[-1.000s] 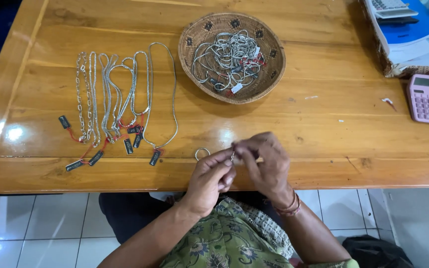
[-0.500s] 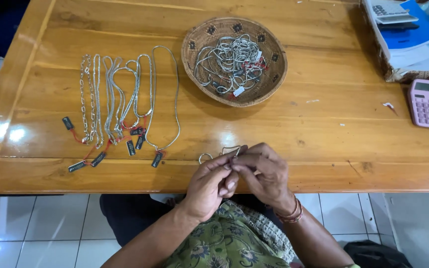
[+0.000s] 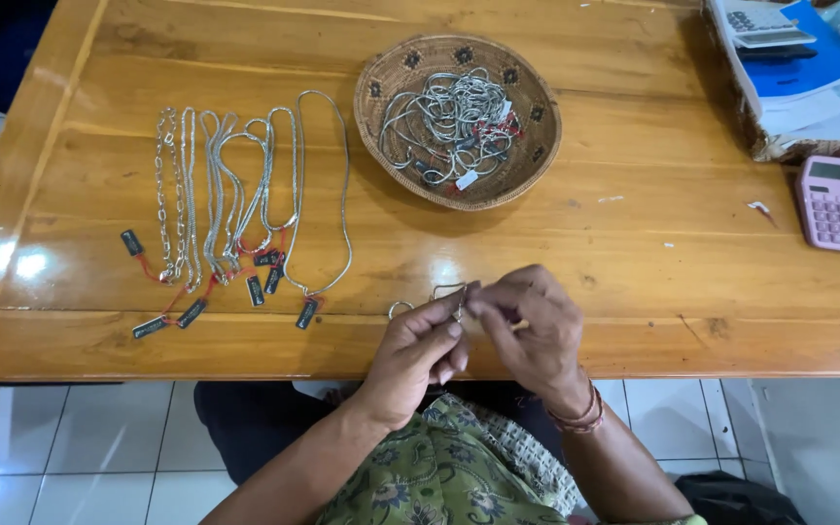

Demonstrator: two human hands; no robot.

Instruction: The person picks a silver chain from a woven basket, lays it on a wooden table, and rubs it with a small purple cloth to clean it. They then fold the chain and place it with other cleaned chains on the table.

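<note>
My left hand and my right hand meet at the near edge of the wooden table. Both pinch a thin silver chain between fingertips; a small loop of it shows to the left of my left thumb. Most of the chain is hidden by my fingers. To the left, several silver chains with small black tags lie stretched out side by side. A round woven basket behind my hands holds a tangled pile of more silver chains.
A pink calculator lies at the right edge. A box with a blue book, papers and another calculator stands at the back right. Small scraps lie on the wood near the pink calculator. White floor tiles show below the table edge.
My hands have stayed at the table's near edge, fingers shifting slightly on the chain. The view moved a little.
</note>
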